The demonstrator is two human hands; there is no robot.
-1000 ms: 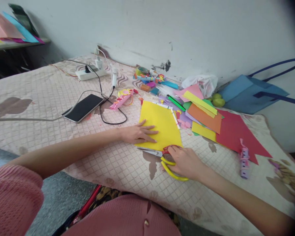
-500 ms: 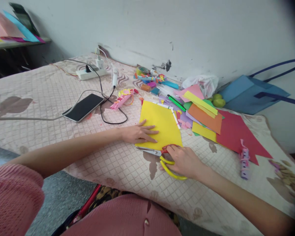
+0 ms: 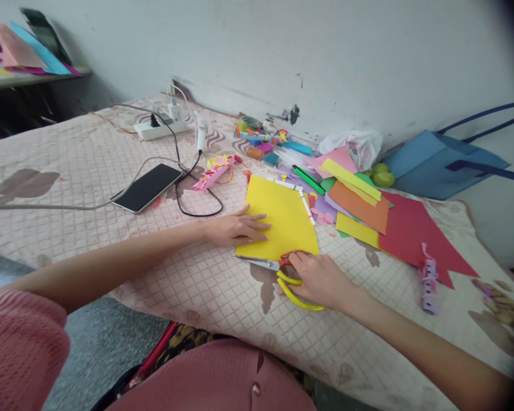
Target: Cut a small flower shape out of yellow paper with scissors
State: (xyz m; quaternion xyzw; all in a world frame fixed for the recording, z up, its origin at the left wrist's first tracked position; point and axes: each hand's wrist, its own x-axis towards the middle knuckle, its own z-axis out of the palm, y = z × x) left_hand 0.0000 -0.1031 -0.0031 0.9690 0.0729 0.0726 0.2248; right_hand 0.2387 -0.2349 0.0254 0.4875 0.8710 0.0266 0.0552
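A sheet of yellow paper (image 3: pixel 282 220) lies flat on the patterned table cover. My left hand (image 3: pixel 236 229) rests on its left side, palm down with the fingers spread. Along the sheet's near edge is a pair of scissors (image 3: pixel 288 274) with red and yellow handles, the blades pointing left. My right hand (image 3: pixel 319 279) is wrapped round the handles. The blades lie close to the paper's edge; whether they touch it I cannot tell. Two white striped strips (image 3: pixel 307 205) show at the sheet's far and right edges.
Coloured papers (image 3: pixel 360 205) and a large red sheet (image 3: pixel 415 234) lie to the right, with a purple paper roll (image 3: pixel 429 285) nearby. A phone (image 3: pixel 148 187), cables and a power strip (image 3: pixel 159 130) are on the left. A blue bag (image 3: pixel 449 162) stands by the wall.
My left hand has slid slightly left and away from me across the yellow paper. The right hand and scissors have hardly moved.
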